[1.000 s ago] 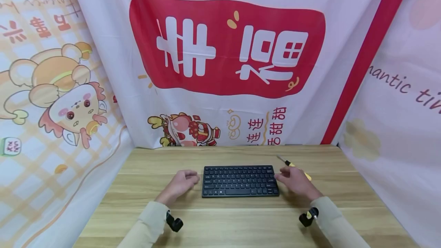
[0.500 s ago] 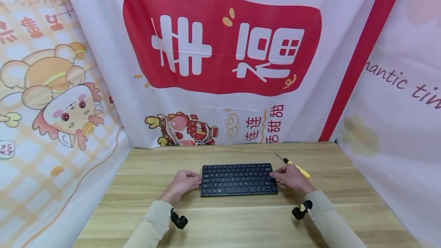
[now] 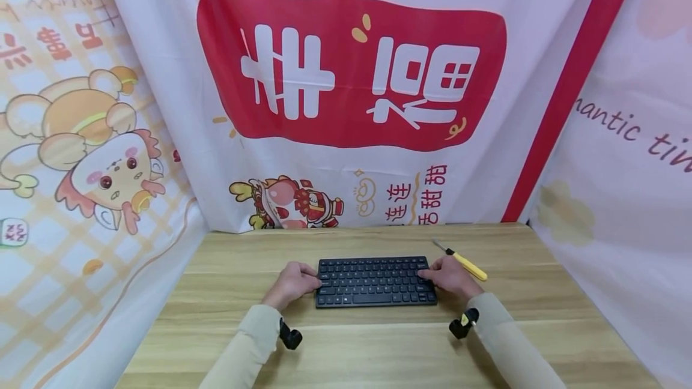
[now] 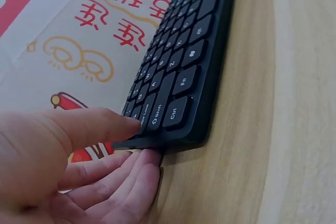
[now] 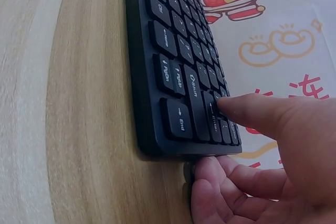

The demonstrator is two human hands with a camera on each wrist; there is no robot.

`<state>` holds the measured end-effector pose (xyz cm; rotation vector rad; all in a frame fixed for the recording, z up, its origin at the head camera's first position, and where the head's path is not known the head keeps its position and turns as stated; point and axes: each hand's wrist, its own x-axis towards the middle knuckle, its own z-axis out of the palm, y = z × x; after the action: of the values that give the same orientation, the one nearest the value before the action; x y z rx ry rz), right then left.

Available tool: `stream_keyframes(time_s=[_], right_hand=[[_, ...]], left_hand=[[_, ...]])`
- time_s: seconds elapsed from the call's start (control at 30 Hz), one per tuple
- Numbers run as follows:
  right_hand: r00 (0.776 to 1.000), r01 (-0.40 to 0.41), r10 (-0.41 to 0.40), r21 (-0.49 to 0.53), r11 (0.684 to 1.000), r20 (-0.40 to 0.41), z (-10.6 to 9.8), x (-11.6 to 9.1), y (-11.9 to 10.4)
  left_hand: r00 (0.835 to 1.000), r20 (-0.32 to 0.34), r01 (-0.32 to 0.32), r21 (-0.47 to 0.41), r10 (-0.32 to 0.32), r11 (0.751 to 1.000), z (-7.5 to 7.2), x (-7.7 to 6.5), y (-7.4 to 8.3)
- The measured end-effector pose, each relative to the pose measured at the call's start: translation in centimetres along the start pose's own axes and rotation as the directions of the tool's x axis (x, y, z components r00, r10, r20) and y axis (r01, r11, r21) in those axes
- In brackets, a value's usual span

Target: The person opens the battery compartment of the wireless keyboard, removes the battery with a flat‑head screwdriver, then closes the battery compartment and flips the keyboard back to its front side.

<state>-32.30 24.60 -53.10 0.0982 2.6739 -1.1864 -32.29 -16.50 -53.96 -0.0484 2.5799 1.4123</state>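
Note:
A black compact keyboard [image 3: 373, 284] lies on the wooden table, its long side facing me. At its left end is my left hand [image 3: 294, 284]; in the left wrist view the thumb [image 4: 113, 124] presses the top near the Caps Lock key while the curled fingers meet the end from below. My right hand [image 3: 451, 275] grips the opposite end. Its thumb [image 5: 257, 109] rests on the Enter key area in the right wrist view, with the other fingers bent against the lower edge. Whether the fingertips reach beneath the keyboard is hidden.
Just behind my right hand lies a screwdriver [image 3: 469, 266] with a yellow and black handle. The wooden table [image 3: 373, 347] ends at a printed cloth backdrop [image 3: 351, 185]. More printed cloth hangs on the left and right sides.
Both hands have moved inward, from beside the keyboard to its two ends, and now pinch it. The keyboard has hardly shifted. More of the screwdriver's handle shows.

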Motion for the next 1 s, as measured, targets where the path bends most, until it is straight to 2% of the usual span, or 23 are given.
stream_keyframes(time_s=[0.17,0.27,0.4,0.57,0.73,0.9,0.93,1.0], right_hand=[[1.000,0.019,-0.019,0.020,1.000,-0.004,0.1,-0.4,-0.1],[1.000,0.012,-0.012,0.041,0.999,-0.009,-0.1,-0.6,-0.1],[1.000,-0.003,0.005,0.099,0.995,-0.026,-0.6,-1.2,-0.5],[0.998,-0.004,0.012,0.129,0.992,-0.057,-1.2,-2.0,-1.9],[0.997,0.012,-0.004,0.108,0.994,-0.073,-1.6,-2.6,-3.3],[0.995,0.034,-0.028,0.073,0.997,-0.093,-1.7,-2.9,-4.0],[0.995,0.036,-0.029,0.068,0.997,-0.100,-1.7,-3.0,-4.1],[0.993,0.030,-0.023,0.063,0.998,-0.113,-1.8,-3.1,-4.2]], left_hand=[[0.997,-0.026,-0.073,0.128,0.077,0.989,0.1,-1.0,1.0],[0.982,-0.033,-0.170,0.254,0.184,0.952,0.6,-2.1,2.2],[0.945,0.032,-0.310,0.407,0.326,0.859,2.0,-3.8,4.0],[0.897,0.186,-0.436,0.523,0.402,0.732,4.6,-5.1,5.8],[0.839,0.262,-0.525,0.624,0.477,0.579,7.5,-4.7,6.9],[0.786,0.298,-0.565,0.702,0.542,0.433,9.8,-3.8,7.7],[0.776,0.302,-0.568,0.715,0.553,0.407,10.2,-3.6,7.9],[0.765,0.312,-0.575,0.726,0.564,0.377,10.9,-3.4,8.3]])
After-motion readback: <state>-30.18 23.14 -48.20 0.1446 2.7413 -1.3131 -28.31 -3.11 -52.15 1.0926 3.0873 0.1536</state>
